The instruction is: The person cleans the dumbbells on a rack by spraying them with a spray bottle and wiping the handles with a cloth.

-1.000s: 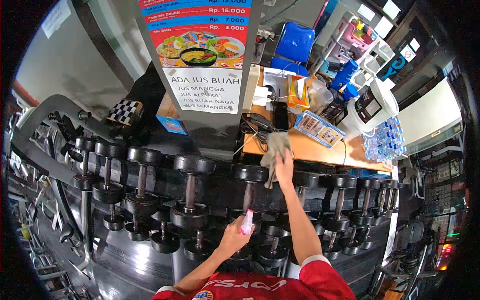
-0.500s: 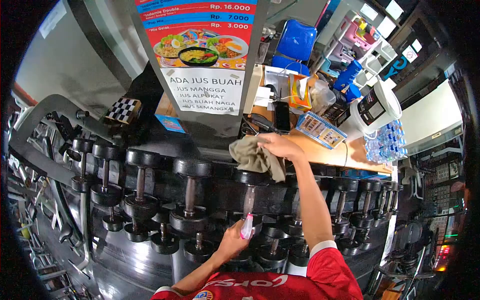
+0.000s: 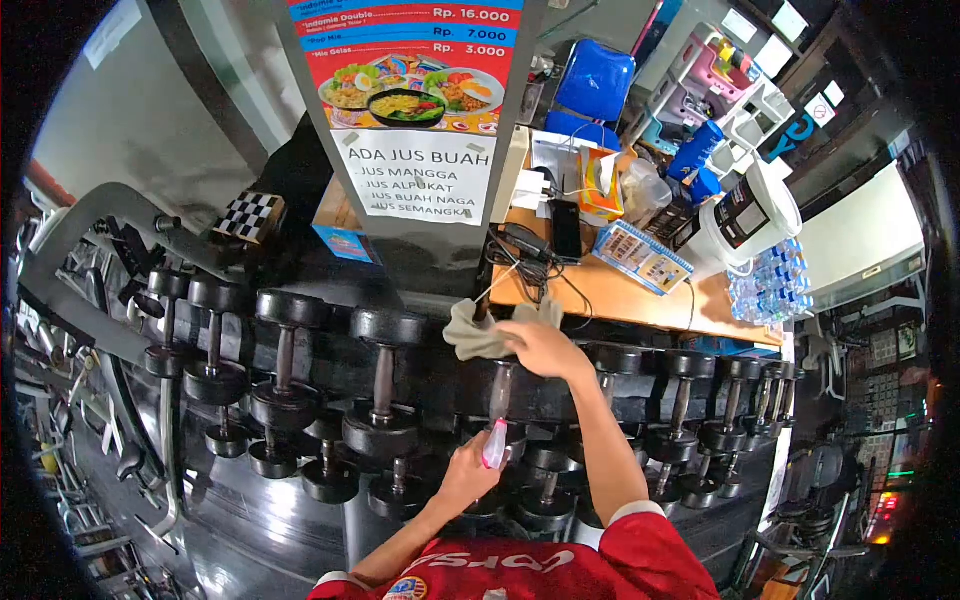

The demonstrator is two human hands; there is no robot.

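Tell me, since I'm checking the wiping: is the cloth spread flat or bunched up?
Bunched. The cloth sits crumpled in folds under the right hand, pressed on the top end of a dumbbell in the rack.

Poster (image 3: pixel 415 110) on pillar, top part: price rows, white on blue and red. "Indomie Double … Rp. 16.000"; next row "Rp. 7.000", item name too small; then "Mie Gelas… Rp. 3.000". Food photo below the prices.

White lower panel of the same poster: "ADA JUS BUAH", then "JUS MANGGA", "JUS ALPUKAT", "JUS BUAH NAGA", "JUS SEMANGKA".

Red shirt (image 3: pixel 520 570): white lettering, seen upside down, not readable.

White tub (image 3: pixel 745 215) on counter: dark label, print too small to read.
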